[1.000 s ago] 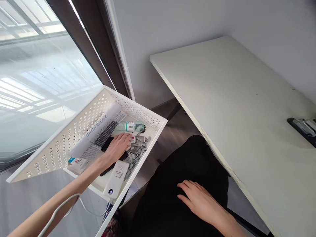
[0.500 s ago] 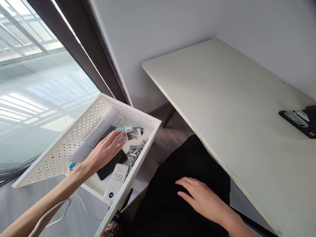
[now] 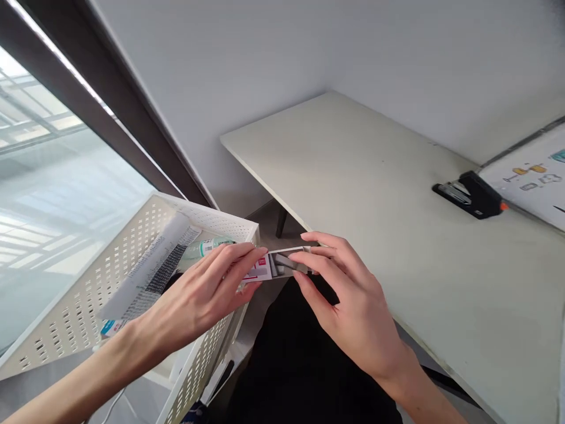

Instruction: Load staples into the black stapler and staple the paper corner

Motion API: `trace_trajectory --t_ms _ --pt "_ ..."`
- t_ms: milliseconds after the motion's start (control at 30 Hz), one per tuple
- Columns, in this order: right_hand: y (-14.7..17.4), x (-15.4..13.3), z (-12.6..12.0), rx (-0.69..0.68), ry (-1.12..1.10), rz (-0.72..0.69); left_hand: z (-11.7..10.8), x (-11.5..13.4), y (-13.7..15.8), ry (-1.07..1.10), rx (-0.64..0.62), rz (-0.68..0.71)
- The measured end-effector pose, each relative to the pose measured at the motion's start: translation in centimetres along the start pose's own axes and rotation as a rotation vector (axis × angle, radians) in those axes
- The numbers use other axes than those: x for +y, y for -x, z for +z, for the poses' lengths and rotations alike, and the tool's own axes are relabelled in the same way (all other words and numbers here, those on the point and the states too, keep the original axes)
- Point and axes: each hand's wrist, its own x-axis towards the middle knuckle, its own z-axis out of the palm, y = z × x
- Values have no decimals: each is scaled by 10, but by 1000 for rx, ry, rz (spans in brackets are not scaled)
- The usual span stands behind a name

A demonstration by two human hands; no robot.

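Observation:
A small white and pink staple box (image 3: pixel 255 272), its inner tray pulled partly out, is held up beside the drawer's right corner. My left hand (image 3: pixel 207 288) is closed around the box's sleeve end. At the tray end, my right hand (image 3: pixel 348 288) reaches in with thumb and index finger pinched on a strip of grey staples (image 3: pixel 286 261). Its other fingers lie along the far side of the tray. Farther right, a black stapler (image 3: pixel 470 194) lies on the white table, touched by neither hand.
The white perforated drawer (image 3: pixel 88 300) at left holds a printed paper (image 3: pixel 145 271), a green-labelled bottle-like item (image 3: pixel 207 246) and a blue and white box (image 3: pixel 110 327). The white table (image 3: pixel 397 224) fills the right side. A printed sheet (image 3: pixel 534 176) stands at the far right.
My left hand has lifted the staple box out of the drawer toward the right. My right hand has risen from my lap to the box's tray. The view has shifted right.

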Motion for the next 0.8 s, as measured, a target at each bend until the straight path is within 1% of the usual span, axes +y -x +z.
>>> trace_trajectory --t_ms 67,133,233,333,433,533,633,733,800 --pt "4 4 -11 44 93 0 6 8 -20 -63 13 123" --pt "9 11 -23 49 165 29 13 17 -41 -116 -2 208" --pt "16 26 -42 57 261 99 25 33 -75 -175 -47 293" --pt "25 44 -60 98 344 173 44 46 -105 -202 -59 381" --pt "37 62 -80 135 381 246 65 57 -129 -181 -43 462" --pt "50 76 -100 167 380 315 84 68 -150 -132 -67 507" --pt "62 90 -116 221 254 423 96 79 -169 -67 -100 525" --pt "74 108 -126 309 -55 605 105 90 -188 3 -127 537" --pt "82 120 -131 323 -271 724 110 97 -200 44 -134 552"
